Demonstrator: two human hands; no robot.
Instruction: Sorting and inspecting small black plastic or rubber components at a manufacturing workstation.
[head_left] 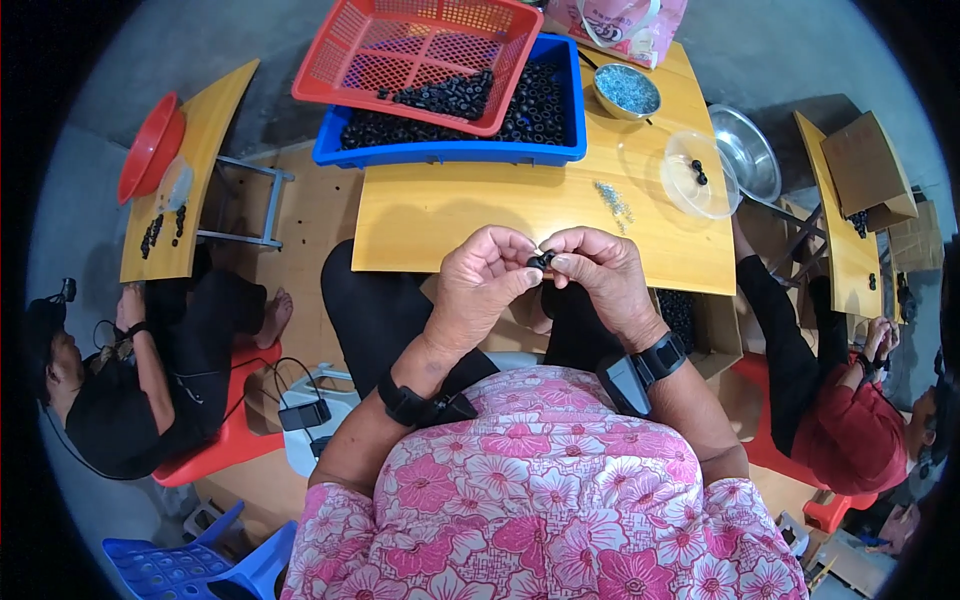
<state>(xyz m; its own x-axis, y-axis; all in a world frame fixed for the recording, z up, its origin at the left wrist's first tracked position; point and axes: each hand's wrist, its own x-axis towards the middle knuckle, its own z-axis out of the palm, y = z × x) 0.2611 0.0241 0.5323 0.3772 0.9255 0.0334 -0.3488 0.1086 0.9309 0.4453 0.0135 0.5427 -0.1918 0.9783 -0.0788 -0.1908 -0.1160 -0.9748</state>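
- Black parts [541, 112] by the heap shared a yellow wooden surface [450, 215], where the work appeared to be in its early stretch.
- Blue tray [450, 152], at the far side of the surface, carried a broad stock of loose black parts; judging by it, much was left.
- Red basket [322, 65] sat tilted over the tray with a smaller heap in its lower end, apparently also waiting.
- Left hand [487, 283] and right hand [602, 281] met at the near edge, their fingers drawn narrow in a shared pinch.
- Cardboard box [715, 358], low at the right, contained more black parts; whether finished or not could not be told.
- Clear dish [710, 205], right on the surface, held only a few black parts close together, perhaps completed.
- Metal bowl [628, 113], behind the dish, brimmed with pale bluish bits.
- Clear bits [612, 203] lay scattered near the dish, seemingly unused.
- Held black part [537, 263], gripped between both hands' fingers, looked unfinished, its details mostly hidden.
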